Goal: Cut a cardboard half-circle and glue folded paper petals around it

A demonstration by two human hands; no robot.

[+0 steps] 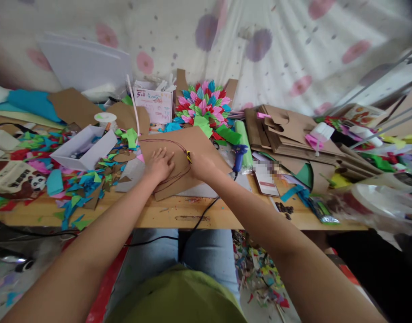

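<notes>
A brown cardboard sheet (pixel 172 177) lies at the middle of the table, bearing dark curved outlines. My left hand (pixel 160 163) rests flat on its left part, fingers spread, inside the outline. Over the sheet's right part, my right hand (pixel 202 167) is closed around a slim yellow-and-black tool (pixel 188 156), whose tip meets the curved line; my fist hides most of it, so its exact kind is unclear. Right of the sheet stands a blue glue gun (pixel 239 158) with a black cord. Behind is a cluster of colourful crepe-paper petals (pixel 206 102).
Paper scraps (pixel 78 193) cover the left of the table around a white box (pixel 84 148). Stacked cardboard pieces (pixel 286 130) stand at the right, near a phone (pixel 266 178). A black cable (pixel 206 213) hangs over the table's front edge.
</notes>
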